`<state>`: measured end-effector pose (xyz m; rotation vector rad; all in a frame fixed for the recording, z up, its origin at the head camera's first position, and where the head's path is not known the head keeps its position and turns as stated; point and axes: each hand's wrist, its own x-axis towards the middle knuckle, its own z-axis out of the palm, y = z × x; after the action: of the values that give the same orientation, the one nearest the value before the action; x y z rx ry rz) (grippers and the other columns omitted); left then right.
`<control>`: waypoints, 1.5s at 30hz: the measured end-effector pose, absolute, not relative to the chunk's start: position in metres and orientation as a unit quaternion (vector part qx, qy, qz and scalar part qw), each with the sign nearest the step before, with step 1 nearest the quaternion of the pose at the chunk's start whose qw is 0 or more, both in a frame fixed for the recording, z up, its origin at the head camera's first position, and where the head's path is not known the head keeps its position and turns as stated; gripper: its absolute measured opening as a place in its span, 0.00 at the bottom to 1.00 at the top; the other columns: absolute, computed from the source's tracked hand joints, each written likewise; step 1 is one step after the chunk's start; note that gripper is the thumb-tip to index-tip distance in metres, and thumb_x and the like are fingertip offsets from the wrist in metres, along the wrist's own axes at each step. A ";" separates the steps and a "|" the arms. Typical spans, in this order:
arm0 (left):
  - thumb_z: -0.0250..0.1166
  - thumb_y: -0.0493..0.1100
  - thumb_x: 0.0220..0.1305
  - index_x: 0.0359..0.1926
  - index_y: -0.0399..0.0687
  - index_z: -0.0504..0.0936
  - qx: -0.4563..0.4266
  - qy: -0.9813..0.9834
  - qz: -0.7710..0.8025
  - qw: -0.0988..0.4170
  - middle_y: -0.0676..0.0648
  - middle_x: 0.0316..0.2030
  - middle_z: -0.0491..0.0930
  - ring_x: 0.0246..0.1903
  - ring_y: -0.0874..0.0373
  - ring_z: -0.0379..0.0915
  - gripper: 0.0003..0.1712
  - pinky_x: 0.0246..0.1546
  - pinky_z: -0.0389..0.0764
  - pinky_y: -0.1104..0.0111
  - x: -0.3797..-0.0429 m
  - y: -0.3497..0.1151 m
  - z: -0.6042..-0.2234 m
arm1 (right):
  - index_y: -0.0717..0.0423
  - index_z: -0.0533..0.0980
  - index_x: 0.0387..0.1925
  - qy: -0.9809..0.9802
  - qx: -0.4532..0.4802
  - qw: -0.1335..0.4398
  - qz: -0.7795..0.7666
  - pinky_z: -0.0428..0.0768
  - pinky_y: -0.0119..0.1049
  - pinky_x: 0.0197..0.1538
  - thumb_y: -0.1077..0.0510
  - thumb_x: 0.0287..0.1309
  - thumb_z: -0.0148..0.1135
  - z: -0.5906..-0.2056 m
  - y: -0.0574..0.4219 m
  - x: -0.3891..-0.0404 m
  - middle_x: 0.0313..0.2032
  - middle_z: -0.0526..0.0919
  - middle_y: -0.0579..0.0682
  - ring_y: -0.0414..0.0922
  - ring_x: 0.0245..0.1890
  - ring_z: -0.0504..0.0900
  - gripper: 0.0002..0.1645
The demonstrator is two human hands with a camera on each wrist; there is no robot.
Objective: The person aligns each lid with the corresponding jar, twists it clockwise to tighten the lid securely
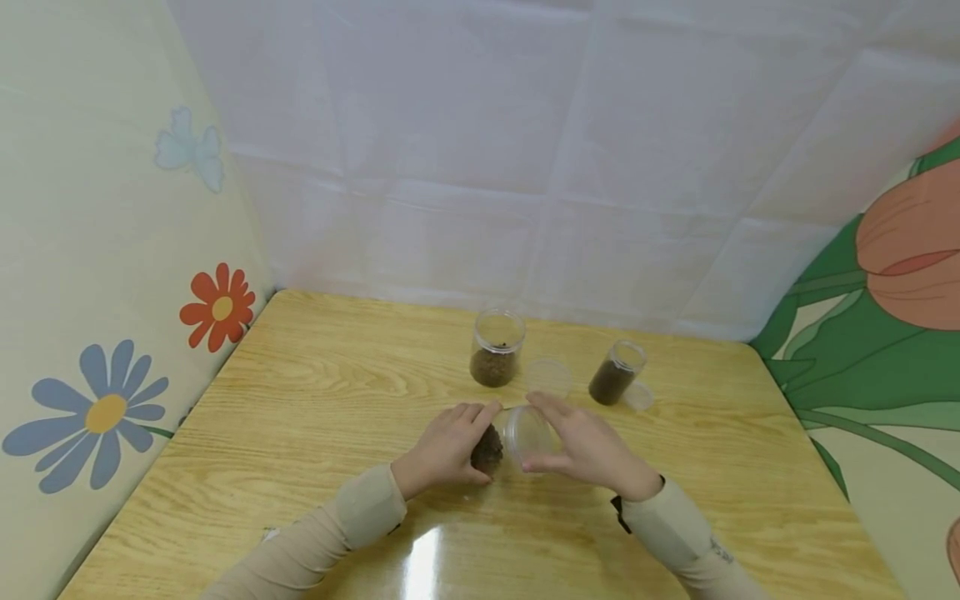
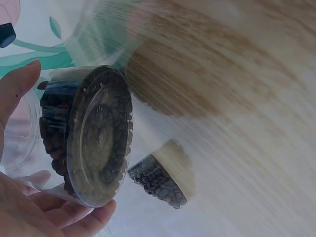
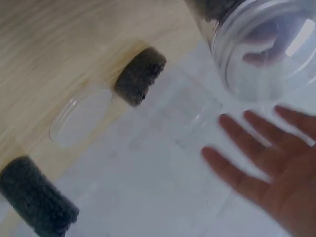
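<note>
My left hand (image 1: 448, 447) grips a clear jar (image 2: 98, 143) near its base, where dark coffee beans (image 1: 486, 452) lie. The jar is tilted, its clear mouth end towards the right hand. Beside that end is my right hand (image 1: 588, 443), its fingers (image 3: 237, 173) spread and fairly straight; in the right wrist view they are apart from the jar. Whether a lid covers the mouth cannot be told. Behind the hands stands a second wide clear jar (image 1: 495, 362), partly filled with beans.
A clear round lid (image 3: 81, 116) lies on the table by the standing wide jar. Further right is a narrower jar (image 1: 612, 379) of dark contents with a small lid (image 1: 639, 397) next to it. The wooden table (image 1: 337, 375) meets a white sheet (image 1: 450, 225) at the back.
</note>
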<state>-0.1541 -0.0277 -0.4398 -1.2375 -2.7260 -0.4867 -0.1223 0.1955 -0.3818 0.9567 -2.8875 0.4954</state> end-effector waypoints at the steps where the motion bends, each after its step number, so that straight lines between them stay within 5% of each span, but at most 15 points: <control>1: 0.76 0.59 0.34 0.62 0.42 0.59 -0.407 -0.898 -0.160 0.053 0.44 0.49 0.72 0.49 0.50 0.69 0.57 0.47 0.74 0.57 -0.154 -0.028 -0.440 | 0.63 0.60 0.63 -0.929 0.330 0.030 0.165 0.74 0.49 0.49 0.37 0.40 0.68 -0.381 0.198 -0.123 0.60 0.66 0.63 0.57 0.52 0.73 0.54; 7: 0.76 0.59 0.35 0.63 0.43 0.58 -0.403 -0.900 -0.160 0.043 0.43 0.51 0.72 0.50 0.49 0.69 0.57 0.48 0.73 0.57 -0.155 -0.029 -0.440 | 0.51 0.57 0.66 -0.891 0.424 0.058 0.152 0.70 0.52 0.54 0.44 0.30 0.76 -0.383 0.205 -0.127 0.64 0.58 0.57 0.55 0.60 0.63 0.60; 13: 0.76 0.59 0.34 0.63 0.42 0.58 -0.404 -0.899 -0.162 0.042 0.43 0.51 0.72 0.50 0.49 0.69 0.57 0.48 0.74 0.57 -0.154 -0.029 -0.439 | 0.56 0.62 0.63 -0.882 0.440 0.081 0.146 0.71 0.52 0.52 0.47 0.33 0.76 -0.389 0.204 -0.129 0.60 0.65 0.58 0.54 0.58 0.66 0.54; 24: 0.76 0.58 0.34 0.63 0.43 0.58 -0.408 -0.897 -0.163 0.044 0.43 0.51 0.72 0.50 0.49 0.69 0.57 0.48 0.73 0.57 -0.155 -0.029 -0.441 | 0.61 0.63 0.62 -0.910 0.383 0.062 0.145 0.76 0.46 0.48 0.39 0.35 0.72 -0.383 0.198 -0.124 0.52 0.72 0.58 0.54 0.50 0.74 0.54; 35: 0.76 0.58 0.35 0.64 0.44 0.57 -0.403 -0.899 -0.170 0.032 0.43 0.52 0.71 0.51 0.49 0.68 0.57 0.49 0.73 0.57 -0.155 -0.030 -0.441 | 0.51 0.56 0.67 -0.893 0.424 0.060 0.136 0.72 0.51 0.52 0.47 0.31 0.76 -0.389 0.203 -0.125 0.63 0.60 0.59 0.55 0.59 0.65 0.60; 45: 0.76 0.58 0.35 0.63 0.43 0.57 -0.404 -0.898 -0.171 0.024 0.42 0.52 0.71 0.51 0.48 0.68 0.57 0.49 0.73 0.57 -0.156 -0.030 -0.439 | 0.56 0.61 0.64 -0.885 0.434 0.098 0.136 0.75 0.50 0.49 0.50 0.31 0.78 -0.393 0.202 -0.127 0.60 0.65 0.60 0.56 0.56 0.68 0.55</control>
<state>-0.1564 -0.0299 -0.4392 -1.2504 -2.7796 -0.5280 -0.1274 0.2018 -0.3933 1.2840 -2.6191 0.4012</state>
